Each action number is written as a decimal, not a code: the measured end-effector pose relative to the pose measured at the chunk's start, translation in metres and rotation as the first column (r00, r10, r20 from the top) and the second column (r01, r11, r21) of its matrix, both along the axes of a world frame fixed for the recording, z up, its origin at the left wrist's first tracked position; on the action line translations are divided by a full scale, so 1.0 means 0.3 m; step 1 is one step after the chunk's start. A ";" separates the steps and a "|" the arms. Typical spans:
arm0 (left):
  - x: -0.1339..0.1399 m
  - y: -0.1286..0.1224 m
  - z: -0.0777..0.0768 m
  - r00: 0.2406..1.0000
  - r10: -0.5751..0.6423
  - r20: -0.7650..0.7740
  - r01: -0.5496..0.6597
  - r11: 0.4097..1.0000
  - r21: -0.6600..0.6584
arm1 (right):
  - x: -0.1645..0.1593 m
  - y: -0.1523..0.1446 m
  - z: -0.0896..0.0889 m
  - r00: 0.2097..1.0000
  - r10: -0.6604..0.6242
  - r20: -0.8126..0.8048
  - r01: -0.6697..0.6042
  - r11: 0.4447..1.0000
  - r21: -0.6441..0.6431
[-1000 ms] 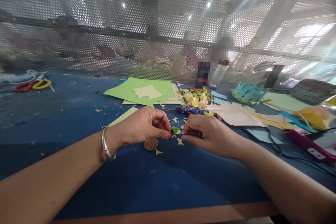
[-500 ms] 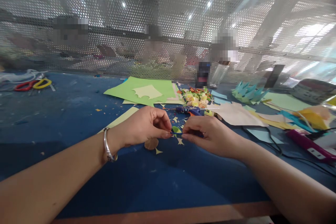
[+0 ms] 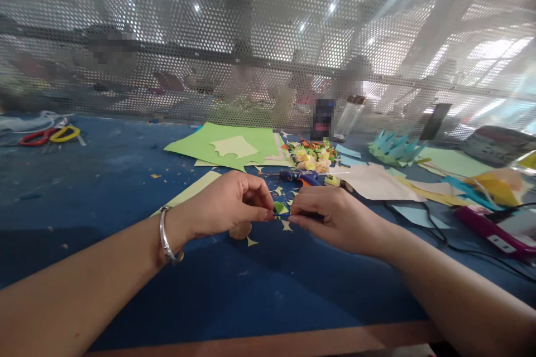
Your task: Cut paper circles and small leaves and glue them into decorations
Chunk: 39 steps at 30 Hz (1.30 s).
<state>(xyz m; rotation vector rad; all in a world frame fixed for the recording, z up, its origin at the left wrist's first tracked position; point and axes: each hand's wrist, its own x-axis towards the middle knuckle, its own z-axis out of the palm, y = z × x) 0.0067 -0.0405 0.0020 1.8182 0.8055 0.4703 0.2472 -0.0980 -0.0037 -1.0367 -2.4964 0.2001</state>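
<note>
My left hand (image 3: 247,201), with a silver bangle at the wrist, is closed in a pinch at the left edge of a small green paper piece (image 3: 280,208). Facing it, my right hand (image 3: 329,213) pinches one end of a thin blue stick (image 3: 283,215), which runs across the narrow gap between my fingertips along the paper's lower edge. Fingers partly hide both things. A round brown disc (image 3: 240,230) lies below my left hand. Just beyond my hands is a blue glue gun (image 3: 299,176) with an orange trigger.
Green paper sheets (image 3: 192,148) and a heap of paper flowers (image 3: 312,157) lie farther back. Red and yellow-handled scissors (image 3: 65,134) are at far left. On the right are a teal spiky paper piece (image 3: 393,148), a purple power strip (image 3: 494,234) and black cables. Perforated metal (image 3: 188,67) stands behind.
The green paper piece has turned slightly between my fingertips, and the blue stick sits slightly lower. My hands keep nearly the same place.
</note>
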 end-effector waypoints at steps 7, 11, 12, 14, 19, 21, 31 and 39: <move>0.013 -0.007 -0.006 0.990 0.089 0.111 -0.079 0.993 -0.091 | 0.002 0.004 -0.002 0.998 -0.057 -0.033 0.058 0.997 0.044; 0.024 -0.011 -0.011 0.948 0.195 0.250 -0.119 0.951 -0.287 | 0.009 0.009 0.004 0.991 -0.086 -0.104 0.095 0.992 0.088; 0.026 -0.011 -0.012 0.936 0.225 0.271 -0.129 0.935 -0.330 | 0.011 0.009 0.005 0.989 -0.094 -0.115 0.105 0.990 0.096; 0.030 -0.008 -0.016 0.915 0.274 0.297 -0.142 0.906 -0.399 | 0.014 0.008 0.006 0.985 -0.111 -0.136 0.125 0.987 0.104; 0.034 -0.007 -0.020 0.909 0.294 0.294 -0.129 0.872 -0.473 | 0.015 0.011 0.003 0.981 -0.124 -0.151 0.140 0.985 0.105; 0.035 -0.012 -0.018 0.913 0.299 0.278 -0.145 0.874 -0.464 | 0.013 0.012 0.001 0.981 -0.122 -0.148 0.139 0.984 0.108; 0.037 -0.004 -0.021 0.903 0.318 0.289 -0.179 0.890 -0.420 | 0.016 0.014 -0.002 0.982 -0.132 -0.134 0.148 0.982 0.115; 0.032 -0.003 -0.026 0.906 0.285 0.312 -0.132 0.893 -0.431 | 0.006 0.012 0.000 0.983 -0.134 -0.123 0.148 0.983 0.111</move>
